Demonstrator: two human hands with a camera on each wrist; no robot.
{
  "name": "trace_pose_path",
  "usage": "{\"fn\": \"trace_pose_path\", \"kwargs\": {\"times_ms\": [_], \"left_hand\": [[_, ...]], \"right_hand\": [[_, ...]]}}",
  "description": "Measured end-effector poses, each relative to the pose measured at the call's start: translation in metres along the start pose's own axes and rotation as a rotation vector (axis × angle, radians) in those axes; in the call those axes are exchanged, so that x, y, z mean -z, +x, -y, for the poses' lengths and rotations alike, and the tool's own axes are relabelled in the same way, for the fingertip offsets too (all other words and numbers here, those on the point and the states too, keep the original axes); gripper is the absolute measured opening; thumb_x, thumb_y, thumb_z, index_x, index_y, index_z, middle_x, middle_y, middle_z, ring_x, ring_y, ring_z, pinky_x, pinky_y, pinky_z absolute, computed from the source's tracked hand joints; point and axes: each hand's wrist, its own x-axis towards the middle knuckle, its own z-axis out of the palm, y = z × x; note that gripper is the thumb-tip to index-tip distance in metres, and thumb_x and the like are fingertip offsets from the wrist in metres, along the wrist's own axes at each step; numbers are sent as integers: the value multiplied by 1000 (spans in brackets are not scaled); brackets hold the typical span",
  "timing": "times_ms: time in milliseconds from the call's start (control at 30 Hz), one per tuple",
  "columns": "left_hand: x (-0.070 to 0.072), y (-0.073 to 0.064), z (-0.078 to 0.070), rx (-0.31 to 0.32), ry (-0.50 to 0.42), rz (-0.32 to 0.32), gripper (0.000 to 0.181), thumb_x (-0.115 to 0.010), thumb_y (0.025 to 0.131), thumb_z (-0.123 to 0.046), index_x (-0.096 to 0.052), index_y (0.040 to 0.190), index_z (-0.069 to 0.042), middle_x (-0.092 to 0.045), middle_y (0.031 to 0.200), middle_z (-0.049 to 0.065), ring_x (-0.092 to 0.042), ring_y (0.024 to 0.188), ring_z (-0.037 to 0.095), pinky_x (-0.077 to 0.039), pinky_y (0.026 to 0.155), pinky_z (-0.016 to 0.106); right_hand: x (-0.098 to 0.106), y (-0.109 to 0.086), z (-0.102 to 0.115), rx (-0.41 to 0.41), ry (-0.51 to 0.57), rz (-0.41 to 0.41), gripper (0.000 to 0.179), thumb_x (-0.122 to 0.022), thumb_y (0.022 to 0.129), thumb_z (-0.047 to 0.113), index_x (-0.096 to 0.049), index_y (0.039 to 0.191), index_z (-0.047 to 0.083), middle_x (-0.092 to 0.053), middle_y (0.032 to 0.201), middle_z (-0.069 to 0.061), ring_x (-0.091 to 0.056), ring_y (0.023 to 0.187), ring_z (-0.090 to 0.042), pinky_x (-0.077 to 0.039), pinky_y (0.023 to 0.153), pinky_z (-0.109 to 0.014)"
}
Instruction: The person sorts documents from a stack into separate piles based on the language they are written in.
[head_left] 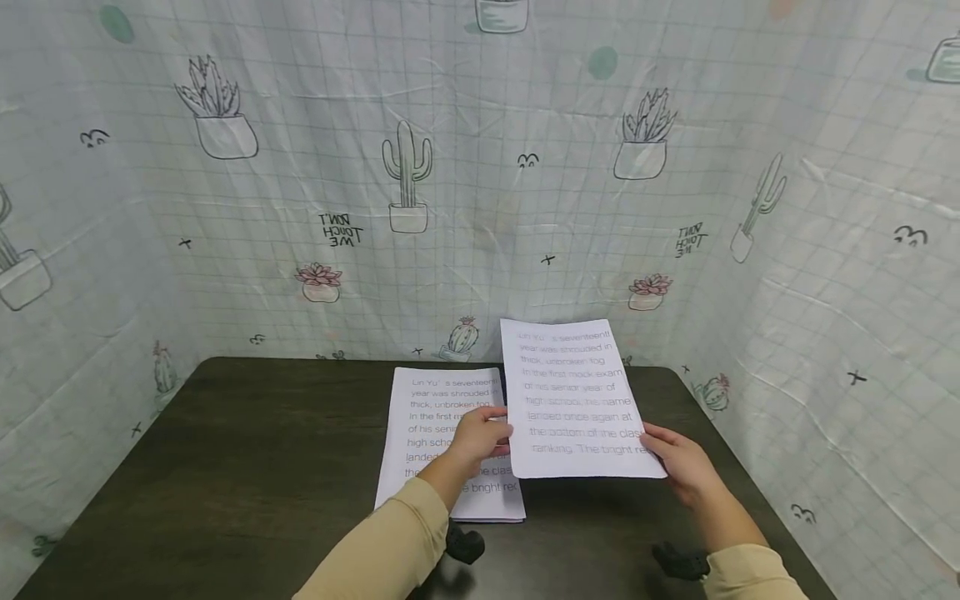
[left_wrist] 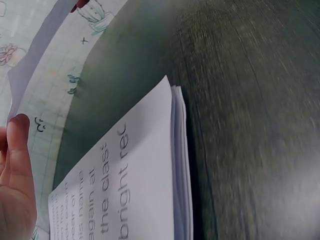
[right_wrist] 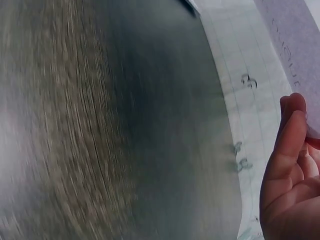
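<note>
Between my two hands a printed sheet of paper [head_left: 573, 400] is lifted above the table, tilted so its text faces me. My left hand [head_left: 478, 440] pinches its left edge, and in the left wrist view the fingers [left_wrist: 19, 145] meet the paper's edge. My right hand [head_left: 684, 465] grips the lower right edge between thumb and fingers, also visible in the right wrist view, where the sheet [right_wrist: 295, 45] rises above the hand. A stack of printed paper [head_left: 487, 504] lies under my left forearm, partly covered by that hand; several layered edges show in the left wrist view.
The dark wood-grain table [head_left: 247, 475] extends left of the stack. A patterned cloth [head_left: 487, 208] with cactus drawings hangs behind it and along both sides. A black wrist device [head_left: 465, 543] is below the left wrist, and another [head_left: 678, 561] below the right.
</note>
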Motion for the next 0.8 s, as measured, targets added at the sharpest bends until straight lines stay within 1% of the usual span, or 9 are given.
{"fn": "trace_pose_path", "kwargs": {"times_ms": [233, 467, 567, 700, 733, 800], "left_hand": [[-16, 1, 2, 8, 4, 6, 43, -60, 83, 1, -63, 126, -1, -67, 94, 12, -66, 71, 14, -59, 63, 24], [-28, -1, 8, 11, 19, 9, 41, -59, 83, 5, -62, 125, 3, -69, 92, 14, -66, 66, 12, -59, 61, 24], [-31, -2, 8, 31, 12, 15, 42, -59, 83, 5, -62, 125, 4, -70, 90, 13, -67, 67, 12, -59, 61, 24], [-35, -4, 6, 36, 45, 20, 40, -60, 86, 4, -61, 126, 4, -70, 89, 13, -66, 67, 11, -59, 61, 22], [-36, -5, 7, 26, 57, 19, 39, -60, 87, 4, -61, 126, 5, -70, 91, 14, -66, 67, 11, -59, 61, 23], [-38, -5, 8, 24, 81, 16, 39, -60, 88, 3, -61, 126, 5, -70, 90, 13, -65, 66, 9, -59, 60, 23]], "right_hand": [[15, 2, -7, -19, -10, -8, 59, -50, 102, 19, -28, 147, -13, -66, 87, 17, -65, 79, -1, -56, 70, -22], [25, 1, -14, -43, -50, -27, 61, -51, 102, 22, -30, 146, -13, -67, 87, 14, -66, 77, -4, -57, 68, -24], [28, 1, -16, -53, -53, -31, 60, -52, 102, 23, -31, 145, -13, -68, 88, 13, -67, 77, -5, -57, 68, -25], [32, 1, -19, -58, -54, -34, 60, -52, 101, 22, -32, 145, -14, -68, 88, 13, -67, 77, -6, -58, 68, -25], [33, 1, -20, -62, -60, -38, 59, -51, 101, 22, -32, 144, -14, -68, 88, 12, -67, 77, -6, -58, 68, -25], [34, 0, -21, -69, -70, -46, 58, -51, 101, 22, -33, 144, -14, -68, 88, 11, -67, 77, -7, -58, 68, -26]]}}
